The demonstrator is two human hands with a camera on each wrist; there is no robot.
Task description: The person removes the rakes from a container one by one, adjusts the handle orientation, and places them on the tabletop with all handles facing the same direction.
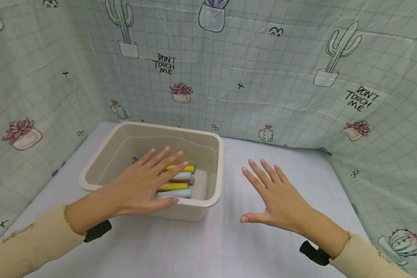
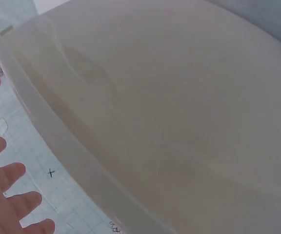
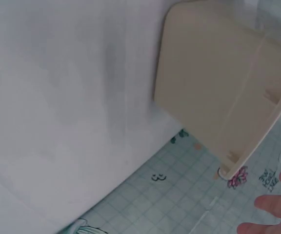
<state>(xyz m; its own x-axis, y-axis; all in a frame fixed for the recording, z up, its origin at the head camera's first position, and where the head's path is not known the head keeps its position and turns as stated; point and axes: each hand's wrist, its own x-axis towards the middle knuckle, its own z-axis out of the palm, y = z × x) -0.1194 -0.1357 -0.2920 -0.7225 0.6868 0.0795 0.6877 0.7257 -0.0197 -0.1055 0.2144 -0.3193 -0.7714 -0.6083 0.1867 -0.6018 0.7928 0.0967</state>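
A beige plastic tub (image 1: 208, 154) stands left of centre on the white table. Inside it lie several thick coloured sticks, among them a yellow one (image 1: 173, 187) and a pale blue one (image 1: 180, 194); they look like markers or crayons. My left hand (image 1: 142, 185) hovers over the tub's near side, palm down with fingers spread, hiding part of the contents. To the right of the tub, my right hand (image 1: 281, 200) is held above the table, fingers spread and holding nothing. The left wrist view shows the tub's wall (image 2: 155, 97) close by; the right wrist view shows its outer side (image 3: 209, 78).
A white cloth covers the table (image 1: 264, 255). Behind and at both sides hangs a curtain (image 1: 208, 69) with a grid, cactus drawings and lettering. It meets the table's far edge just behind the tub. Each wrist wears a black strap (image 1: 97, 230).
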